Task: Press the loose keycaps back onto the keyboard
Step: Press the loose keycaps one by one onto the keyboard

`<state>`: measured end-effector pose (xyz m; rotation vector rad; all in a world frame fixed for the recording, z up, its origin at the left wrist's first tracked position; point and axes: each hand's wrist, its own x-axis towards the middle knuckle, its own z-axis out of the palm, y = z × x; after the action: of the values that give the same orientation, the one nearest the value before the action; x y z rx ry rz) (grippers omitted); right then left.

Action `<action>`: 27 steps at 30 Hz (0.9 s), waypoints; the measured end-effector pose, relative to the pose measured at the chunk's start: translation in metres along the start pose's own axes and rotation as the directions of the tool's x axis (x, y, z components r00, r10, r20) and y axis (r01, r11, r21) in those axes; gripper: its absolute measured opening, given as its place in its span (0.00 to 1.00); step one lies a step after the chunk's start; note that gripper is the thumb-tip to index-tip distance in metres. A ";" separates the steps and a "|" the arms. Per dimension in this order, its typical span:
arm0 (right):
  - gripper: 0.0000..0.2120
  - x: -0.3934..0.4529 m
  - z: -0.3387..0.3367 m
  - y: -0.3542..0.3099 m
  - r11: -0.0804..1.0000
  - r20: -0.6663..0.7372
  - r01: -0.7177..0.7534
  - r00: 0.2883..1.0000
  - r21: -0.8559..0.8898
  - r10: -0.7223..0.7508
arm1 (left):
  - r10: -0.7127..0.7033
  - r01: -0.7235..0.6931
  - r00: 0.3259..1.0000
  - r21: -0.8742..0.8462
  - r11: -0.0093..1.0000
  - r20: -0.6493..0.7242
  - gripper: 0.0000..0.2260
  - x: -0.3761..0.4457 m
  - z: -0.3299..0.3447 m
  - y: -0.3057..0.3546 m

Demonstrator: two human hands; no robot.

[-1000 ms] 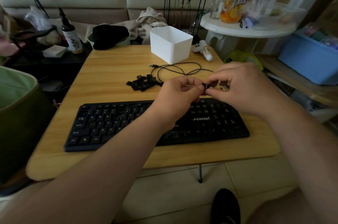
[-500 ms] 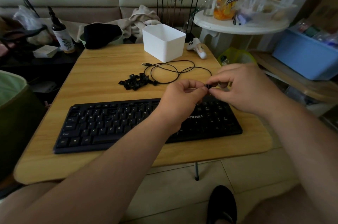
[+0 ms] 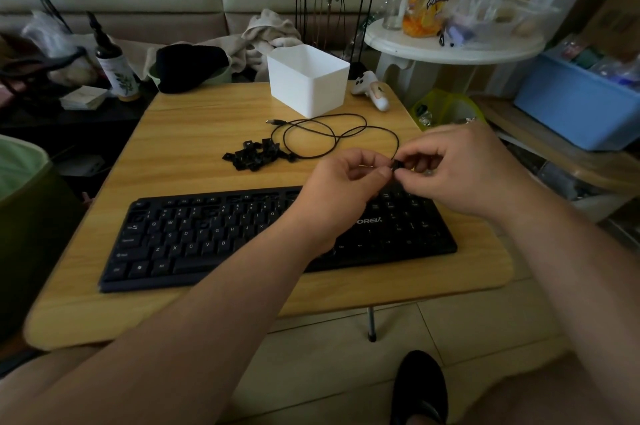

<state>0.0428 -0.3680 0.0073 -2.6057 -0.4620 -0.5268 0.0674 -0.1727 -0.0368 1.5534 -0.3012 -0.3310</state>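
A black keyboard [image 3: 214,237] lies across the near half of the wooden table [image 3: 194,119]. Behind it sits a pile of several loose black keycaps [image 3: 251,156]. Above the keyboard's right part, my left hand [image 3: 343,189] and my right hand [image 3: 460,168] meet. Both pinch one small black keycap [image 3: 397,164] between thumb and fingertips. My left forearm hides the keyboard's middle.
A coiled black cable [image 3: 325,137] lies behind the hands, with a white plastic bin [image 3: 308,81] and a white controller [image 3: 372,90] at the table's far edge. A round white side table [image 3: 453,46] stands to the right, a green bin [image 3: 20,202] to the left.
The view has shifted slightly. Both hands stay together over the keyboard's right part, still working the same small keycap between their fingertips.
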 end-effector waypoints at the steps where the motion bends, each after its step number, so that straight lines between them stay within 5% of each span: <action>1: 0.10 -0.001 0.001 0.001 1.000 -0.005 -0.023 1.000 0.013 0.023 | 0.011 -0.011 1.000 0.026 1.000 0.012 0.04 -0.001 0.000 -0.001; 5: 0.10 -0.003 0.001 0.012 0.986 0.102 -0.163 0.982 0.020 0.160 | 0.083 -0.085 0.996 0.286 0.955 0.019 0.07 -0.003 -0.006 -0.004; 10: 0.09 -0.005 0.006 0.022 0.969 0.282 -0.201 0.930 -0.144 0.235 | 0.155 -0.121 0.988 0.623 0.773 -0.001 0.08 -0.004 -0.026 0.003; 17: 0.09 -0.001 0.018 0.022 0.953 0.412 -0.032 0.897 -0.300 0.160 | 0.163 -0.090 0.986 0.697 0.711 -0.039 0.08 -0.007 -0.055 0.002; 27: 0.10 0.004 0.023 0.027 0.925 0.456 -0.054 0.858 -0.376 0.235 | 0.184 -0.170 0.981 0.708 0.686 0.057 0.08 -0.008 -0.049 -0.002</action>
<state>0.0637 -0.3791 -0.0192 -3.0941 -0.3383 0.1459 0.0789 -0.1239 -0.0389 2.2748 -0.6149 -0.0282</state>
